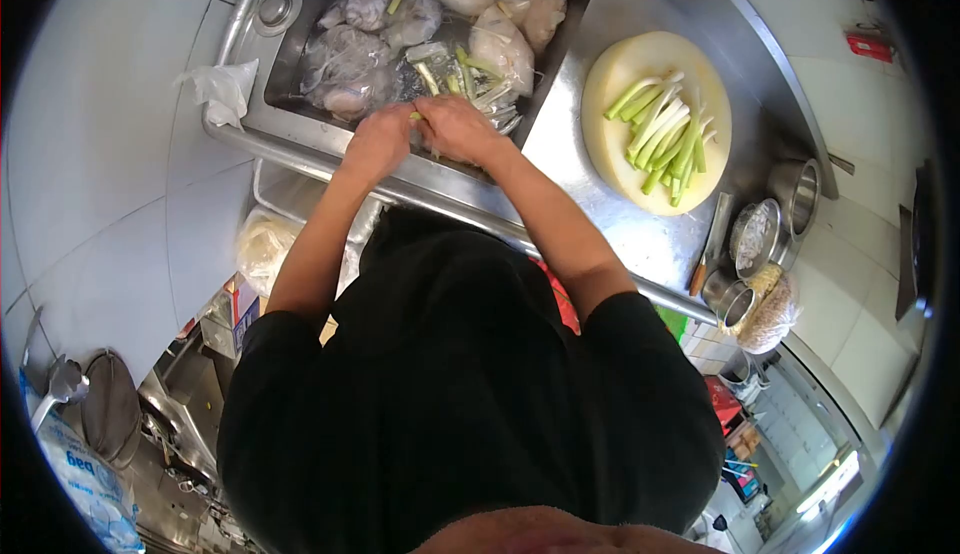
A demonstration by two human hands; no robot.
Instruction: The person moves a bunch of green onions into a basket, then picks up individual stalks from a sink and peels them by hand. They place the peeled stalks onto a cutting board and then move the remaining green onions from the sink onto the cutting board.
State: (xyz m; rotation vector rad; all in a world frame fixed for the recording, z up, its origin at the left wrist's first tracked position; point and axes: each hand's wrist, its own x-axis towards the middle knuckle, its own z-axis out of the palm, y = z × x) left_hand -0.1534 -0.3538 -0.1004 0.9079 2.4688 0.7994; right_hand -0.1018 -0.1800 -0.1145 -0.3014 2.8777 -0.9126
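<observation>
My left hand (381, 142) and my right hand (456, 128) are close together over the sink's front edge, fingers closed on a small green piece of scallion (415, 116). Behind them, the metal sink (553, 82) holds several plastic-wrapped pale lumps (347, 66) and loose scallion pieces (455, 84) in water. To the right, a bunch of green and white scallions (664, 136) lies on a round cutting board (610, 74). Which fingers bear the small piece is hard to tell.
A knife (713, 239) lies right of the board, beside metal bowls (752, 239) and a metal cup (729, 297). Crumpled plastic (225, 92) hangs at the sink's left corner. Below the counter's left part is a bin with a plastic bag (268, 248).
</observation>
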